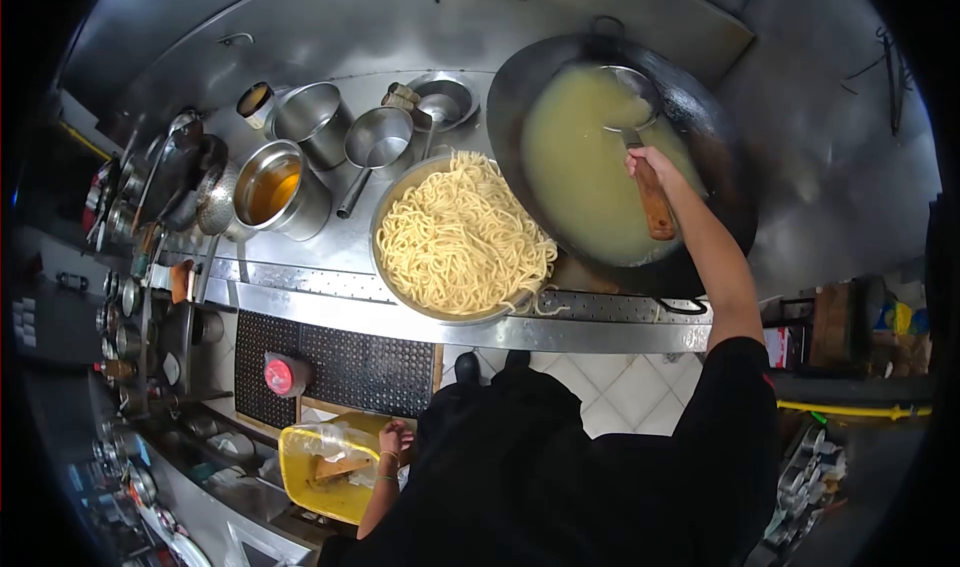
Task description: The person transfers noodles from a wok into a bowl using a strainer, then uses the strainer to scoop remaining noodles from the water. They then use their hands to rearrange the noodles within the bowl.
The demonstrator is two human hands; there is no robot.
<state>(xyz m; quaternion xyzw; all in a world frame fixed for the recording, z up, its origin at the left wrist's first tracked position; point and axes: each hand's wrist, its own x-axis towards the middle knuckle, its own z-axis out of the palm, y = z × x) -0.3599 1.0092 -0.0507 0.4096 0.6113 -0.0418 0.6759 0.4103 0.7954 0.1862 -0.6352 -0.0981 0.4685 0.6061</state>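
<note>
My right hand [652,168] is closed around the wooden handle [652,205] of a round metal strainer [634,87]. The strainer's head is partly under cloudy yellowish liquid [585,157] in a large black wok [515,97], near its far right side. To the left of the wok, a wide metal bowl [381,267] is heaped with thick pale noodles [465,237]; a few strands hang over its rim. My left hand [396,437] hangs low beside a yellow bin [335,507], fingers loosely bent and apart, with nothing visible in them.
On the steel counter [335,232] stand a pot of amber liquid [285,192], an empty pot [312,117], a saucepan [378,139] and a ladle [438,112] in a basin. A red-topped container [284,375] is on the black floor mat [360,362]. Utensils crowd the left.
</note>
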